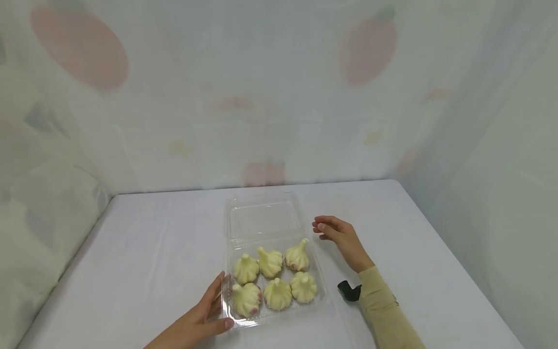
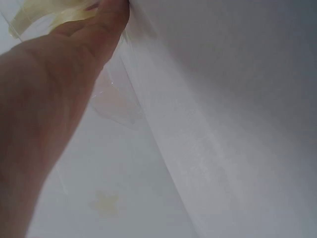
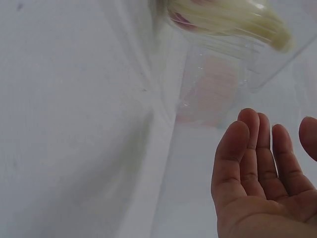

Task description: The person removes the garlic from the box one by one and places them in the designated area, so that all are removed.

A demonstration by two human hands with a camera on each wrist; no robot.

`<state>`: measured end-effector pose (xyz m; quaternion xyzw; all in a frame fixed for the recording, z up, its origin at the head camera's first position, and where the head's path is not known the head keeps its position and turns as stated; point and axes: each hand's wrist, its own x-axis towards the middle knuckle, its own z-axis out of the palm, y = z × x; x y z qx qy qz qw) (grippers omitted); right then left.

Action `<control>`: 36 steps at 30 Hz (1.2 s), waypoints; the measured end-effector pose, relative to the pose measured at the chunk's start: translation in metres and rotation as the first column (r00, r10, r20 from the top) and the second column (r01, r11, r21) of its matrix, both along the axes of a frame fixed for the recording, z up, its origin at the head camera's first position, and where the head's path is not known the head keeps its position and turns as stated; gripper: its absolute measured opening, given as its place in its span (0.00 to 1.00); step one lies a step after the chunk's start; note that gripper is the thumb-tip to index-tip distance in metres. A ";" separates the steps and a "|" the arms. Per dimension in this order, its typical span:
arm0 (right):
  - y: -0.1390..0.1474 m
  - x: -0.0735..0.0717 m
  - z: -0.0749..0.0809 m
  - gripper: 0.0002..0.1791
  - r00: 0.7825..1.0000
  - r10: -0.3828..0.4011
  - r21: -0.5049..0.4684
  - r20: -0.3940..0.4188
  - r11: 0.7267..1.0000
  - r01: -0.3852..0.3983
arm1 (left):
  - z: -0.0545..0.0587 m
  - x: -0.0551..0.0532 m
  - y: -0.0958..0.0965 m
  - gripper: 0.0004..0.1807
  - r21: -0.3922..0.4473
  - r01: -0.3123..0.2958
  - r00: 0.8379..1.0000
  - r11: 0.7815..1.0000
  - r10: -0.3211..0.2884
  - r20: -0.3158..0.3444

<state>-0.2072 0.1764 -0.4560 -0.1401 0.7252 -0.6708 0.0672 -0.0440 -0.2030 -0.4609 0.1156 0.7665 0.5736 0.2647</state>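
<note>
A clear plastic clamshell box (image 1: 279,315) lies on the table, its lid (image 1: 261,218) folded back toward the wall. Inside sit several pale garlic bulbs (image 1: 277,294) in two rows, stems mostly upward. My left hand (image 1: 200,312) holds the box's near left corner, thumb at the front and fingers along the left side; part of those fingers hides behind the plastic. To the right of the lid, apart from the box, hovers my right hand (image 1: 342,237) with loosely bent fingers. Its bare palm shows in the right wrist view, and a garlic bulb (image 3: 223,17) appears above through plastic.
White cloth covers the table (image 1: 165,252). A printed curtain (image 1: 261,97) rises along the back and both sides. Beside the right sleeve (image 1: 379,295) is a black bent object (image 1: 348,291), partly hidden, its kind unclear.
</note>
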 end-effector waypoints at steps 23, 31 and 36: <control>0.017 0.024 -0.007 0.27 0.999 -0.038 0.129 0.005 0.991 0.037 | 0.010 -0.001 0.005 0.53 -0.067 0.027 0.998 0.997 -0.031 -0.060; 0.012 0.020 -0.007 0.30 0.999 -0.013 0.146 -0.032 0.989 0.017 | 0.011 -0.001 0.004 0.53 -0.069 0.022 0.997 0.997 -0.027 -0.069; 0.010 0.017 -0.003 0.30 0.999 -0.011 0.212 -0.035 0.977 0.019 | 0.009 0.000 0.005 0.53 -0.043 0.031 0.998 0.999 -0.033 -0.053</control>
